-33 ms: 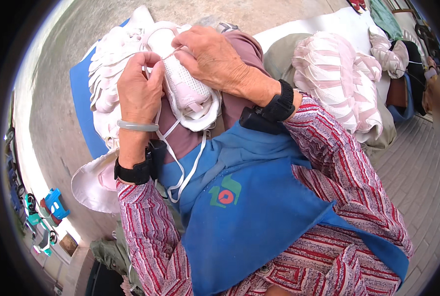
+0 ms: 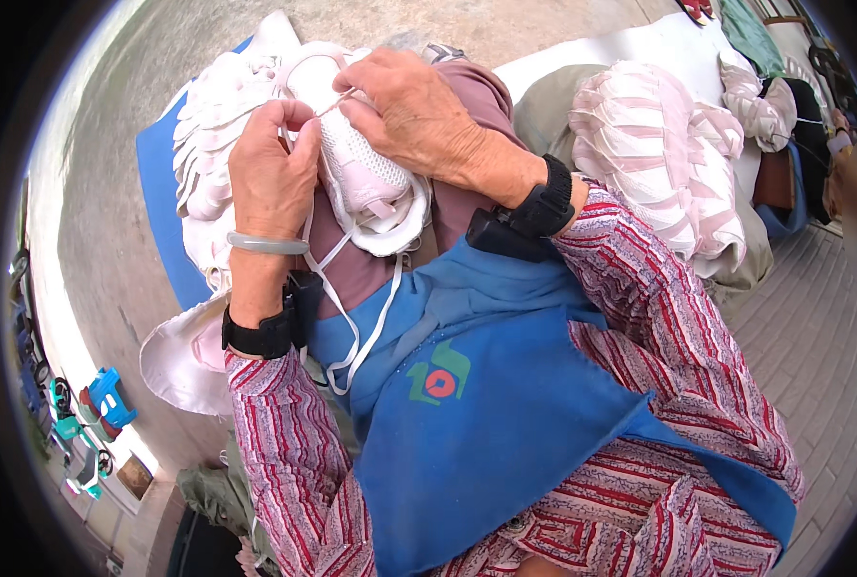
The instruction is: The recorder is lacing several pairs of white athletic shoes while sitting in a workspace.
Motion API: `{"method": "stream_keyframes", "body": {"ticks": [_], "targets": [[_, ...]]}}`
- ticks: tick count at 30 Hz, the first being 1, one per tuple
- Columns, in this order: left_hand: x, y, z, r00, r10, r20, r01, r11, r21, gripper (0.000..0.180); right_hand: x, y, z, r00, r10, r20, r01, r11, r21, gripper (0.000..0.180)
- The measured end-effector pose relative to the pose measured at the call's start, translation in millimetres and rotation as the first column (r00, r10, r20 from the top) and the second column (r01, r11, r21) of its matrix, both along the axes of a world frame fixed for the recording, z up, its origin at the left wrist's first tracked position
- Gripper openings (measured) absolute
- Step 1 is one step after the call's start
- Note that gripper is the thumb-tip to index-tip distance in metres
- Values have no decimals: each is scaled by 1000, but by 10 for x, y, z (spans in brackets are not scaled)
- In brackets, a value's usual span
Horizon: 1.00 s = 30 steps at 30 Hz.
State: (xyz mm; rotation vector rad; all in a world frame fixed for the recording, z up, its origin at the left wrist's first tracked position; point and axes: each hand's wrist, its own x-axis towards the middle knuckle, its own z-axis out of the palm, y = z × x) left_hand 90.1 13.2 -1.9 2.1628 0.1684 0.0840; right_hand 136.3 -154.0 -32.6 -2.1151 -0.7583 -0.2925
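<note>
A pale pink and white shoe upper (image 2: 363, 173) with a mesh tongue lies across my lap, its rounded heel opening toward me. Over its far end, my right hand (image 2: 411, 111) pinches a thin shoelace between thumb and forefinger. On the shoe's left side, my left hand (image 2: 273, 168) is closed, with thumb and forefinger pinched at the lace; the exact grip is partly hidden by the fingers. Loose white lace ends (image 2: 359, 354) hang from the upper onto my blue apron (image 2: 486, 413).
A stack of similar shoe uppers (image 2: 207, 144) rests on a blue sheet (image 2: 159, 183) to the left. Bundled pink-white uppers (image 2: 640, 144) lie to the right. One loose upper (image 2: 183, 361) sits by my left wrist. Toy-like blue and teal vehicles (image 2: 106, 399) stand farther left.
</note>
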Motion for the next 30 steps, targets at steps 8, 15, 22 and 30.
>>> {"method": "stream_keyframes", "body": {"ticks": [8,15,22,30], "targets": [[144,19,65,974,-177,-141,214,923,321,16,-2,-153,38,996,-16,91,13,1000,28,21],[65,-61,58,979,-131,-157,161,967,197,16,-9,-236,74,1000,-22,0,22,999,-24,23],[106,-104,36,982,-188,5,152,810,567,14,-31,-47,72,999,0,-45,-3,998,-59,24],[55,-105,50,966,-258,0,200,751,630,18,-34,-72,119,997,21,-76,-21,1000,3,21]]}}
